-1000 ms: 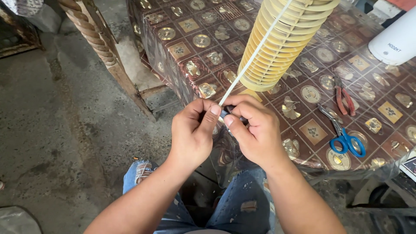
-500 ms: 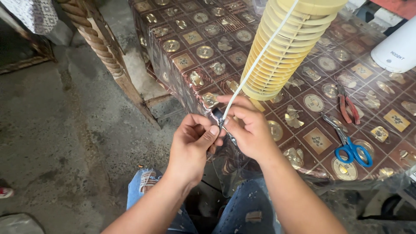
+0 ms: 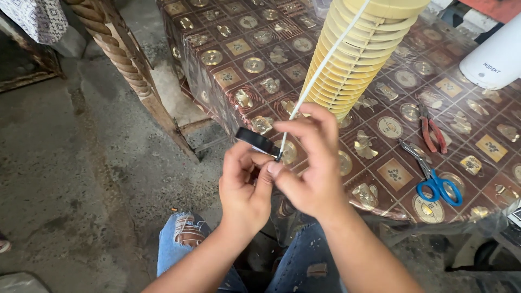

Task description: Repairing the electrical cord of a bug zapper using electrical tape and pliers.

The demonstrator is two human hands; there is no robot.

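Two hands together in front of the counter (image 3: 239, 76) edge, above knees in torn blue jeans (image 3: 187, 241). Left hand (image 3: 244, 187) curled, thumb and fingers pinched on a roll of black tape (image 3: 258, 142), held just above the fingers and tilted. Right hand (image 3: 312, 168) closed in a pinch on the lower end of a white cable (image 3: 320, 70), fingertips touching the left thumb right beside the tape. Cable stretched taut, slanting up from the pinch past the front of a cream slatted tower housing (image 3: 353, 59) standing on the counter. Counter covered in a brown patterned cloth under clear plastic. Red-handled pliers (image 3: 432, 133) lying to the right of the housing, blue-handled scissors (image 3: 437, 182) just below them, near the counter's front edge. White rounded appliance (image 3: 496, 54) at the far right, well apart from the hands. Twisted wooden post (image 3: 122, 59) at upper left, rising from a bare concrete floor (image 3: 70, 179).
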